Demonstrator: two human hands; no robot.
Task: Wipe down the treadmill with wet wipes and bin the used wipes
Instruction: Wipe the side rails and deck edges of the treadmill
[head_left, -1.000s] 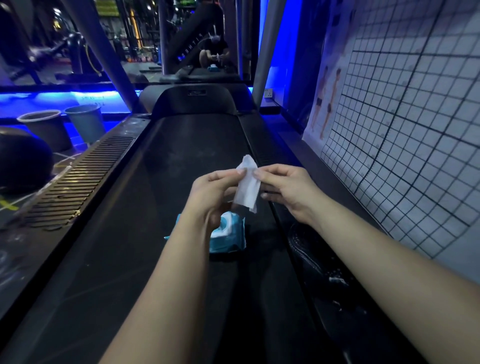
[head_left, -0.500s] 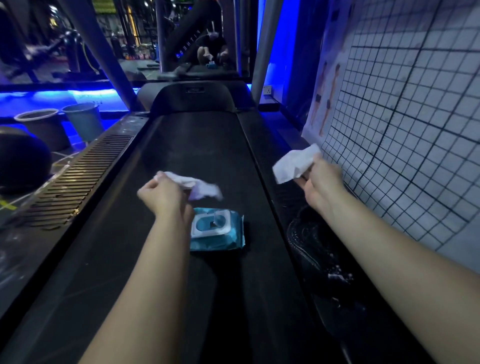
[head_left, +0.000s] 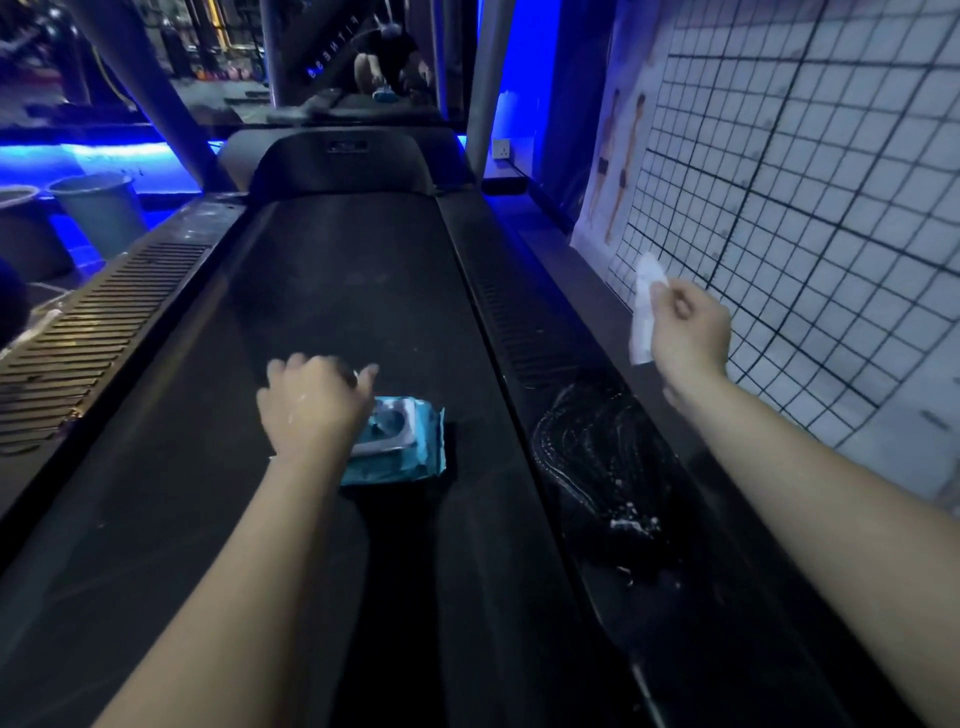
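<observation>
One teal plastic wet-wipe pack (head_left: 415, 457) lies on the black treadmill belt (head_left: 337, 286). Right hand (head_left: 688, 332) pinches one white wipe (head_left: 644, 312) above the side rail (head_left: 519, 322). Left hand (head_left: 311, 410) over the pack; grip indeterminate. Two grey buckets (head_left: 98, 208) far left.

The treadmill belt (head_left: 337, 270) is black, the wipes pack (head_left: 415, 460) teal with a grey lid (head_left: 389, 434); at three o'clock, white wipe (head_left: 643, 317), black-gridded white wall (head_left: 831, 208).

At 2 o'clock we see a white wall (head_left: 831, 197) ruled in a black grid, with a poster (head_left: 618, 171) of two figures at 1. Blue light glows along a strip (head_left: 119, 153) at 10, above two buckets (head_left: 101, 208). A socket (head_left: 500, 148) sits near 12.
</observation>
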